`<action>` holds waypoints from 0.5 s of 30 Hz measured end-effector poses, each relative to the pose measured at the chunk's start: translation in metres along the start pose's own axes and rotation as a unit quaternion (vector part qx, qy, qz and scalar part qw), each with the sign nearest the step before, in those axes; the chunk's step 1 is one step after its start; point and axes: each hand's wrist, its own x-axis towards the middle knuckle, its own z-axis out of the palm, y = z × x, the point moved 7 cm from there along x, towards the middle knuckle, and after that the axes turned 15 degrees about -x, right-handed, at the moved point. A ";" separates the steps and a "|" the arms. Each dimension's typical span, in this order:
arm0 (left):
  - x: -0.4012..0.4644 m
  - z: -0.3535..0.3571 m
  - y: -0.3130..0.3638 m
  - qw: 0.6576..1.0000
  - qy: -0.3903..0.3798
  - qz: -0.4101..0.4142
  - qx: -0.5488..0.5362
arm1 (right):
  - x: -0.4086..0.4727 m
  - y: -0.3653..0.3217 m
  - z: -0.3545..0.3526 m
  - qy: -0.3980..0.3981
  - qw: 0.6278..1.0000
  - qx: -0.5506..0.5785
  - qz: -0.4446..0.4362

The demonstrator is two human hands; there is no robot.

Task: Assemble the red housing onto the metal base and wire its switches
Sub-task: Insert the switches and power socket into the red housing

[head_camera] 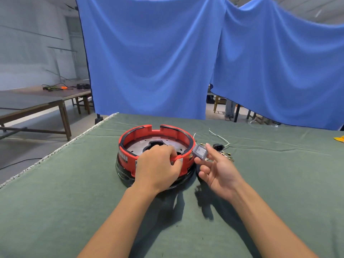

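While the left hand (158, 164) curls over the near rim of the red housing (156, 146), its fingers hooked inside the ring and its thumb against the outer wall, the right hand (217, 170) holds a small grey switch (200, 151) just beside the housing's right side. The switch is pinched between the thumb and the first fingers of that hand, its flat face turned up toward the camera, and it sits close to the red wall; whether it touches the wall cannot be told. The housing is a round, open ring with a notch cut in its far edge, and it stands in the middle of a table covered with a green cloth (74, 183). Inside the ring lies the metal base (149, 144), a flat grey disc with small holes and a dark opening at its centre. Below the red wall a glossy black rim (122, 174) shows around the bottom. To the right of the housing, behind the right hand, a loose bundle of white wires (219, 135) lies on the cloth together with a small black part (216, 146). A yellow object (339, 139) peeks in at the far right edge of the cloth. Blue curtains (158, 62) hang behind the table, and a long wooden table (37, 101) stands off to the left.
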 end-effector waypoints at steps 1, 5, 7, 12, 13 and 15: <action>0.000 0.000 -0.001 1.000 -0.001 -0.001 0.000 | 0.001 0.000 -0.001 0.002 1.000 -0.001 0.002; 0.002 0.000 -0.004 0.999 -0.030 0.002 -0.017 | 0.001 -0.002 0.001 -0.008 1.000 0.005 0.004; 0.003 -0.002 -0.004 0.999 -0.038 0.000 -0.027 | 0.000 -0.001 0.005 -0.024 1.000 0.008 0.008; 0.002 -0.005 0.005 0.997 -0.030 0.034 -0.062 | -0.002 0.000 0.012 -0.032 0.999 -0.021 0.009; 0.002 -0.006 0.008 0.995 -0.030 0.040 -0.087 | -0.003 0.001 0.013 -0.030 0.999 -0.031 0.009; 0.001 -0.008 0.012 0.989 -0.032 0.039 -0.138 | -0.003 0.004 0.013 -0.026 0.998 -0.051 0.016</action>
